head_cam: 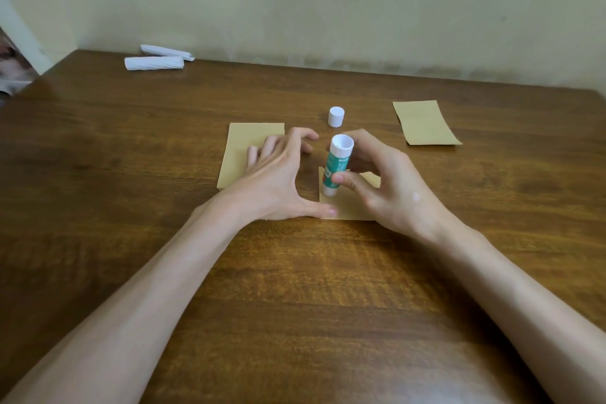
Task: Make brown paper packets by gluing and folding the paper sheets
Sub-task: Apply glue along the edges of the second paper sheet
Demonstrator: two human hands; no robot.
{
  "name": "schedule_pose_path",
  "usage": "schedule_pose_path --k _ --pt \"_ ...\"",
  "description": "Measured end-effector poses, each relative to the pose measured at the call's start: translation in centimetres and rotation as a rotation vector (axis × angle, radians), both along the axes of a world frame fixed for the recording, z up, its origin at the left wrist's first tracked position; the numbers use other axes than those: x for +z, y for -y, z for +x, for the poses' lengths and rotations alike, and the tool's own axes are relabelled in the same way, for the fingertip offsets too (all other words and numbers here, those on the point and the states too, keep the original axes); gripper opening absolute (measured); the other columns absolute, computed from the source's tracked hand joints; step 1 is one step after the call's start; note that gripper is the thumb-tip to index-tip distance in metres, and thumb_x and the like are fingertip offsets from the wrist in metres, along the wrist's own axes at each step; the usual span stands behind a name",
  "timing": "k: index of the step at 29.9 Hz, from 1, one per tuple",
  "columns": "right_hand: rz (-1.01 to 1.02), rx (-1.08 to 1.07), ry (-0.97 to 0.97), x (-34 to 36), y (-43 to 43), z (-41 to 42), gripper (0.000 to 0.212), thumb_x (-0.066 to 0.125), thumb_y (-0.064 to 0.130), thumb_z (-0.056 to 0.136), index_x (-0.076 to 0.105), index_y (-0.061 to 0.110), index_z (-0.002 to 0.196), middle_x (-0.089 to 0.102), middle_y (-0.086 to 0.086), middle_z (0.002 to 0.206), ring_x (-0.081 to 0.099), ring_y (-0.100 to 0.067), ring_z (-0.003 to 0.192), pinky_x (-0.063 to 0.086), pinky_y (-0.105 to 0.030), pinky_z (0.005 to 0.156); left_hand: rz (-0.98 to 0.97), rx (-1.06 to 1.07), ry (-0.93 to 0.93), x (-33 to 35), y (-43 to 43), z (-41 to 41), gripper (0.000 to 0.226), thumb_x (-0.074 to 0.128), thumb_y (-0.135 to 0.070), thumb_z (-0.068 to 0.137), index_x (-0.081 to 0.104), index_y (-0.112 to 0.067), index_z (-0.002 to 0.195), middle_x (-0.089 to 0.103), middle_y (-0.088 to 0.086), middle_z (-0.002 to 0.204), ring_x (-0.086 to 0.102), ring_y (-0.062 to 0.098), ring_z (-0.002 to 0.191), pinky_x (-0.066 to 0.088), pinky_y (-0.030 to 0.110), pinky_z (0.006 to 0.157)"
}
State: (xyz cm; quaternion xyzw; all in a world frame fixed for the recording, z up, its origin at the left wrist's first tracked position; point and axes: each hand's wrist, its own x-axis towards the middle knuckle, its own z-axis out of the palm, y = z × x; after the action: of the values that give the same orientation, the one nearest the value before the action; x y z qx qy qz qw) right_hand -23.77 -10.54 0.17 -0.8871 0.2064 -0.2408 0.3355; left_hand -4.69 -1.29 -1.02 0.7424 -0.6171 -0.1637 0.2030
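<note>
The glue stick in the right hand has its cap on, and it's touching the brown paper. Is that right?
Not quite. The head view shows the cap is off and standing by itself on the table. The rest is right: the right hand holds the glue stick, and its lower end touches the brown paper.

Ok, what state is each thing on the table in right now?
sheet: on the table, corner pressed by the left grip thumb.
glue stick: uncapped, upright, lower end on the sheet, held by the right grip.
cap: off, standing on the table.
stack of sheets: flat, left fingers resting on it.
packet: lying flat, untouched.
paper rolls: lying side by side, untouched.
</note>
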Motion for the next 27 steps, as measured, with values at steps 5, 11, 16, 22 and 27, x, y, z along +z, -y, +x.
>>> schedule_pose_path --k 5,11,16,22,27 --pt "-0.034 -0.028 0.023 0.3 -0.3 0.1 0.038 0.08 0.017 0.095 0.058 0.032 0.122 0.076 0.012 0.11 0.072 -0.002 0.109 0.057 -0.031 0.1 -0.008 -0.002 -0.006 0.0 0.0 0.0 0.105 0.084 -0.069 0.066 0.022 -0.041 0.146 0.037 -0.02 0.138 0.016 -0.006 0.117 0.022 0.031 0.102" --pt "-0.066 -0.088 0.062 -0.1 -0.2 0.4 0.036 0.085 0.026 0.091 0.06 0.02 0.117 0.076 0.011 0.104 0.073 -0.003 0.103 0.058 -0.025 0.092 0.009 -0.017 0.041 0.1 -0.1 0.0 0.1 0.079 -0.073 0.07 0.027 -0.038 0.147 0.032 -0.021 0.137 0.015 -0.008 0.117 0.02 0.029 0.102" --pt "-0.073 -0.111 0.025 -0.4 0.4 0.7 0.034 0.08 0.02 0.094 0.058 0.019 0.12 0.076 0.009 0.106 0.074 -0.007 0.104 0.06 -0.041 0.095 0.029 -0.037 0.105 0.0 0.0 0.0 0.091 0.071 -0.081 0.069 0.042 -0.041 0.145 0.033 -0.017 0.145 0.014 0.003 0.139 0.018 0.032 0.11" --pt "-0.107 -0.132 0.037 -0.6 0.8 1.3 0.035 0.079 0.017 0.094 0.057 0.016 0.121 0.076 0.008 0.105 0.074 -0.01 0.106 0.06 -0.036 0.096 0.037 -0.028 0.126 -0.2 0.1 0.1 0.093 0.068 -0.084 0.067 0.042 -0.04 0.146 0.033 -0.017 0.147 0.014 0.007 0.143 0.018 0.035 0.112" --pt "-0.14 -0.147 0.024 -0.5 1.1 1.7 0.035 0.078 0.015 0.095 0.056 0.012 0.123 0.077 0.006 0.108 0.075 -0.017 0.105 0.058 -0.035 0.092 0.028 -0.027 0.135 -0.3 0.2 0.1 0.091 0.07 -0.082 0.068 0.043 -0.038 0.144 0.034 -0.016 0.146 0.015 0.008 0.144 0.017 0.034 0.11"
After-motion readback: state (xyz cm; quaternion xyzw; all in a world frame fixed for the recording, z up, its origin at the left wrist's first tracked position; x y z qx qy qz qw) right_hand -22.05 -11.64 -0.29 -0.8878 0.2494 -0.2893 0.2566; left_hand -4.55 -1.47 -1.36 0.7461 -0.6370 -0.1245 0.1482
